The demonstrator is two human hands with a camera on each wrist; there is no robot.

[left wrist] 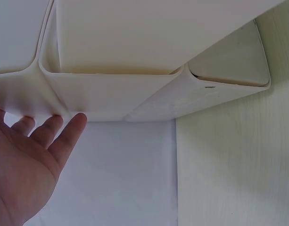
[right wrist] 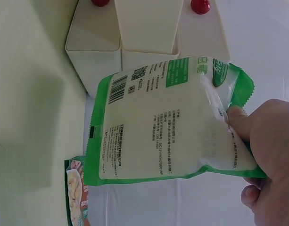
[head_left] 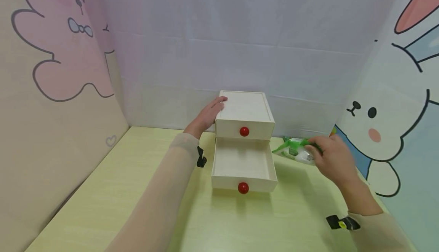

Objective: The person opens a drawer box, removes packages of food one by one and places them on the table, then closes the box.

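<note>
1 white cabinet is showing 3 tiers, with the middle drawer pulled out; 2 red knobs are facing the head camera. The left hand is resting its extended fingers against the cabinet's side, gripping nothing. The right hand is pinching 1 green-and-white packet by its end, right of the cabinet. It is bearing 1 barcode, 1 QR code and small Chinese print; the brand is illegible. 1 further packet is partly showing.
</note>
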